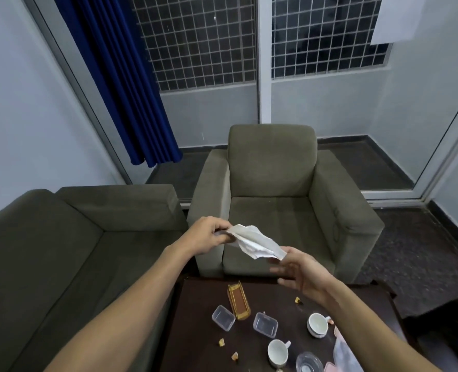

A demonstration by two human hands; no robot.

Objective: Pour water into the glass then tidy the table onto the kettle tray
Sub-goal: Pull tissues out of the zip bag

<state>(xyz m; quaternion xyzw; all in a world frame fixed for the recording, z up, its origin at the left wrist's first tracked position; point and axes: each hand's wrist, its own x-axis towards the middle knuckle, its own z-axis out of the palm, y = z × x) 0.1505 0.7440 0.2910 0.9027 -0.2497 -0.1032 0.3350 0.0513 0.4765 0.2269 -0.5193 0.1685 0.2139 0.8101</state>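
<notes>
A crumpled white tissue (254,241) is stretched between both hands above the dark wooden table (195,331). My left hand (209,237) pinches its left end. My right hand (300,269) holds its right end, fingers blurred. On the table lie a gold rectangular holder (239,300), two small clear plastic boxes (223,317) (265,324), two white cups (317,324) (278,353), a clear glass (309,363) at the bottom edge and small yellow scraps (221,342). A kettle or a tray cannot be made out.
A grey armchair (276,200) stands straight behind the table and a grey sofa (74,237) is on the left. Blue curtain (120,81) and barred windows are at the back. Pink and translucent items (341,350) sit at the table's right edge.
</notes>
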